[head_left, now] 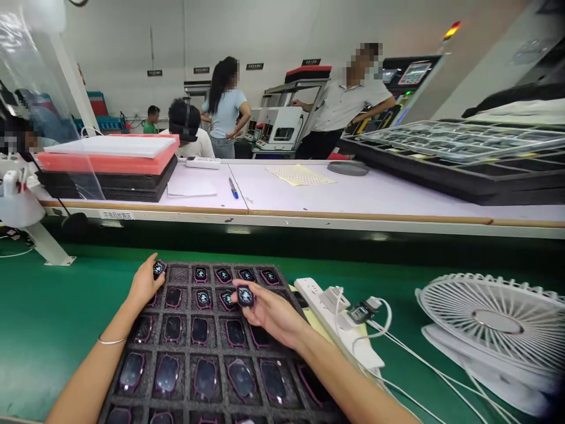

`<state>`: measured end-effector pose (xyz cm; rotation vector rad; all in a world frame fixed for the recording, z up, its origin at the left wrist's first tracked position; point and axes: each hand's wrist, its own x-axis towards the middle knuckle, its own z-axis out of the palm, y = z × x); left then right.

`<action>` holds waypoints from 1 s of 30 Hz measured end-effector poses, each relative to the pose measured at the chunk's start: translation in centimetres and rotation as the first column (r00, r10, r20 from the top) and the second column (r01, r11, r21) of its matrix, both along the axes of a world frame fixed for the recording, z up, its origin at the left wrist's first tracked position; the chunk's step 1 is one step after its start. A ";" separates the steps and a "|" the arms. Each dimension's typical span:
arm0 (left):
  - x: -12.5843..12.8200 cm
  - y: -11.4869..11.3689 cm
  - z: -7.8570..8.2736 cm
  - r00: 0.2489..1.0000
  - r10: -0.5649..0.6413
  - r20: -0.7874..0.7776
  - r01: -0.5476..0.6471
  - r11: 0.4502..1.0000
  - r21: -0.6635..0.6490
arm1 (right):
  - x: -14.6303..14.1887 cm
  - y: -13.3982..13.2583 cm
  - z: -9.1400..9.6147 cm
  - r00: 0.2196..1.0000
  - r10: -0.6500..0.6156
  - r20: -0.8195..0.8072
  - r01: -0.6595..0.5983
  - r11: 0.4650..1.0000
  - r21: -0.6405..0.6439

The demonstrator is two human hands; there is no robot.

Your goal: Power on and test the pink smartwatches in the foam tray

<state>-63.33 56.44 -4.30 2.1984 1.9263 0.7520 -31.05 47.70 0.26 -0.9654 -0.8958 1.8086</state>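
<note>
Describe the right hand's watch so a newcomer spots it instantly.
On the green bench lies a dark foam tray divided into cells. Over its far half, the right hand pinches the watch, its face lit. Neighbouring lit watches lie in cells, while the left hand has its own watch at the tray's far-left corner.

Head cam looks fwd & down. Tray (pixel 179 273) is v. close, abt 7 o'clock; back wall (pixel 278 29) is far, 12 o'clock.

Lit watch (pixel 245 296) — above foam tray (pixel 178 273); second watch (pixel 159 269), lit — far-left corner.
</note>
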 end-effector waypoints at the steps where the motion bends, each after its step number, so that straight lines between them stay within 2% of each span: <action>1: -0.1 0.1 -0.1 1.000 -0.004 0.001 0.004 1.000 0.009 | -0.8 1.3 0.1 0.999 0.008 -0.040 -0.008 1.000 0.003; 4: -0.7 0.6 -0.4 1.000 -0.024 -0.003 0.024 0.999 0.023 | -2.2 2.8 0.0 0.993 0.011 -0.114 -0.007 1.000 0.029; 9: -1.7 1.1 -0.3 0.998 -0.051 0.027 0.051 0.999 0.011 | -2.4 0.3 -0.3 0.984 -0.021 -0.176 0.031 0.998 0.053; 13: -2.0 1.5 -0.3 0.996 -0.073 0.058 0.073 0.997 0.006 | -0.6 -1.1 0.7 0.975 -0.092 -0.205 0.106 0.993 0.057; 15: -2.0 1.5 -0.3 0.994 -0.086 0.065 0.085 0.996 0.009 | 1.1 -2.0 1.5 0.962 -0.175 -0.211 0.197 0.977 0.086; 17: -2.0 1.4 -0.2 0.994 -0.088 0.068 0.087 0.996 0.010 | 3.4 -3.6 2.0 0.949 -0.288 -0.129 0.307 0.937 0.166; 19: -2.0 1.4 -0.2 0.994 -0.083 0.065 0.083 0.997 0.006 | 6.1 -6.1 1.8 0.896 -0.427 0.120 0.378 0.876 0.299; 20: -2.0 1.5 -0.1 0.995 -0.081 0.061 0.081 0.997 0.004 | 7.6 -7.6 1.5 0.800 -0.521 0.300 0.408 0.837 0.365; 21: -2.0 1.6 -0.1 0.995 -0.081 0.057 0.081 0.997 0.003 | 9.1 -9.0 1.1 0.629 -0.612 0.480 0.439 0.788 0.431; 22: -2.0 1.6 0.0 0.995 -0.084 0.054 0.085 0.996 -0.001 | 10.4 -10.3 0.6 0.422 -0.641 0.641 0.451 0.762 0.466; 23: -1.9 1.7 0.0 0.995 -0.090 0.052 0.090 0.996 -0.007 | 11.7 -11.4 0.1 0.230 -0.597 0.769 0.453 0.765 0.459; 24: -1.9 1.8 0.2 0.994 -0.094 0.054 0.095 0.995 -0.018 | 12.8 -12.3 -0.4 0.079 -0.503 0.861 0.451 0.788 0.419; 25: -1.8 1.8 0.3 0.994 -0.095 0.059 0.097 0.995 -0.032 | 13.6 -12.8 -0.8 -0.028 -0.388 0.921 0.445 0.820 0.359; 27: -1.7 1.7 0.7 0.994 -0.078 0.076 0.084 0.994 -0.071 | 14.8 -13.1 -1.6 -0.146 -0.186 0.972 0.416 0.880 0.231; 30: -1.4 1.2 1.2 0.992 -0.033 0.121 0.048 0.991 -0.122 | 15.2 -12.0 -2.1 -0.251 -0.024 0.968 0.348 0.931 0.113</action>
